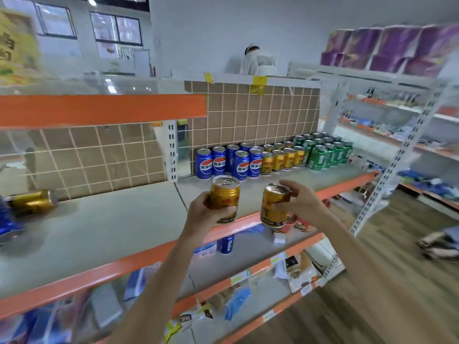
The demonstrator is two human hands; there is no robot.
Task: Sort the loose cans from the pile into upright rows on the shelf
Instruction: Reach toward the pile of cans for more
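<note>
Holding one gold can, the left hand wraps its fingers round it. The right hand pinches another gold can. Both are above the shelf.

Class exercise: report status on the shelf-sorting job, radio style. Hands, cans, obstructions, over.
Left hand grips gold can; right hand grips second gold can. Both upright, over shelf edge. Gold row ahead, path open.

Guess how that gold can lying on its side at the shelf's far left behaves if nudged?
The gold can on its side will likely roll: it is a smooth cylinder on the flat shelf. Probably rigid, since it looks like metal. Its glossy skin may be a bit slippery. Weight can't be judged; the blur hides whether it is sealed.
</note>
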